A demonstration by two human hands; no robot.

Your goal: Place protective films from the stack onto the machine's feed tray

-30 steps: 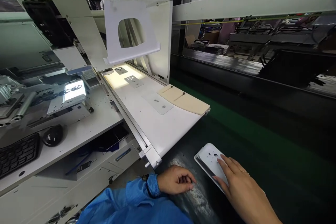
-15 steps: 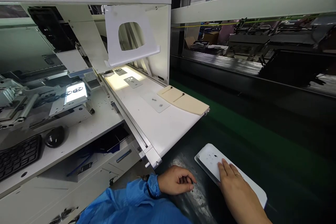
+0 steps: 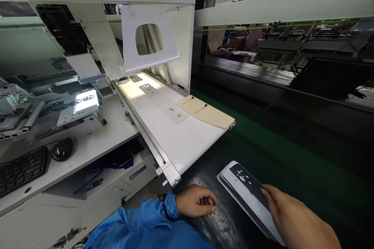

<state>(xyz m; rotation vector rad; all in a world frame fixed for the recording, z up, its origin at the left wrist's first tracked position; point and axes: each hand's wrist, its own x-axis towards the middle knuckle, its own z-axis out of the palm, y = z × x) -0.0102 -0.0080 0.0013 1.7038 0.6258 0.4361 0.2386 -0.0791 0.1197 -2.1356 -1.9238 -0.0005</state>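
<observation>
At the lower right, a stack of flat white rounded plates [image 3: 238, 190] lies on the dark green surface. A dark sheet with round holes [image 3: 249, 182] is over the top of the stack, and my right hand [image 3: 298, 218] pinches its right edge between thumb and fingers. My left hand [image 3: 197, 201] rests left of the stack with curled fingers; whether something is inside them is too small to tell. On the white conveyor belt [image 3: 181, 148] lie a clear sheet with small dark marks [image 3: 173, 113], a grey sheet with holes [image 3: 149, 90] and another farther back [image 3: 135, 78].
A cream board [image 3: 206, 113] sits along the belt's right edge. The belt's metal rail end [image 3: 172, 174] juts out near my left hand. A white guard with an opening [image 3: 171, 42] hangs over the belt. At left are a black mouse [image 3: 62, 149] and a keyboard [image 3: 25, 169].
My right hand has moved right from lying flat on the stack and now grips the dark sheet, which shows over the white plates. The view has shifted slightly; my left hand looks unchanged.
</observation>
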